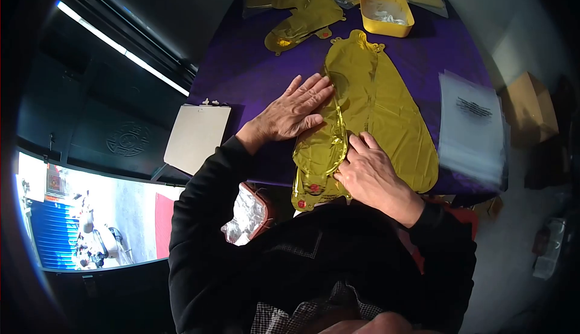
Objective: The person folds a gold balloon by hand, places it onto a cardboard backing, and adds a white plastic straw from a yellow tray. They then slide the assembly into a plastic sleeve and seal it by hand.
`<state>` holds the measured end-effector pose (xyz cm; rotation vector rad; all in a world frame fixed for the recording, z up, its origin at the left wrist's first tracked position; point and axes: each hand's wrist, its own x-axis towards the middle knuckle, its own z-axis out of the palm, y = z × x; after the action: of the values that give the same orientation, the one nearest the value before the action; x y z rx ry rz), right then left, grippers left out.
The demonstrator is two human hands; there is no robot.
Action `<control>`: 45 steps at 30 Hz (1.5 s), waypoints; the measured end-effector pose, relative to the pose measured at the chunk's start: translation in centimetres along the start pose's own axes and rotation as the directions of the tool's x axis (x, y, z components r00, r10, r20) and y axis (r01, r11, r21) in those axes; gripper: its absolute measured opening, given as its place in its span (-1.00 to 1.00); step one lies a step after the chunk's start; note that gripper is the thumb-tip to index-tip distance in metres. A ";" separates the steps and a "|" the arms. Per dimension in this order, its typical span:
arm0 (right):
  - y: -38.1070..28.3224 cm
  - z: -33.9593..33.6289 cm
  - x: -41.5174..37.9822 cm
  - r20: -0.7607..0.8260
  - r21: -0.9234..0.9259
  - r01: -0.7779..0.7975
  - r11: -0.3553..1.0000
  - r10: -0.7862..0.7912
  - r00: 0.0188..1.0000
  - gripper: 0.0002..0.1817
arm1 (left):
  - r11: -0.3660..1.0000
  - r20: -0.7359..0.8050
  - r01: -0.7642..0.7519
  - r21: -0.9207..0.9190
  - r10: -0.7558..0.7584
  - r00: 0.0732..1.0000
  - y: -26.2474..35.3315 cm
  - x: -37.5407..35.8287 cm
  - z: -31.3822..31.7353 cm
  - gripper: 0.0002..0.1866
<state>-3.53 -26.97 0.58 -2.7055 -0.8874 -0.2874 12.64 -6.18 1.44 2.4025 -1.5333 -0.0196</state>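
Observation:
A large flat gold foil balloon (396,122) lies on the table in front of me, with small tabs at its far end. Along its left side a shiny narrower part (320,146) is folded over, and its near end with red marks reaches the table's front edge. My left hand (293,110) rests flat on the left edge of the foil, fingers stretched out. At the right edge of the folded part is my right hand (374,174), its fingers bent and closed on the foil; the fingertips are partly hidden.
More gold foil balloons (314,10) lie at the far left of the purple table (235,50). A yellow bin (386,29) with white bits stands at the back. Clear plastic bags (471,128) lie at right, a clipboard (198,137) at left. A cardboard box (531,107) stands beyond the right edge.

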 end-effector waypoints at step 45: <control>8.4 -3.1 -4.9 -0.161 -0.329 -0.611 0.720 0.595 0.788 -0.87 | 0.931 -0.006 -0.029 0.365 0.034 0.999 0.1 -0.6 2.0 0.34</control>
<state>-2.66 -37.15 0.45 -3.1245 0.1296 -0.3918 11.94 -6.21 -0.57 2.6467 -1.6952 0.3143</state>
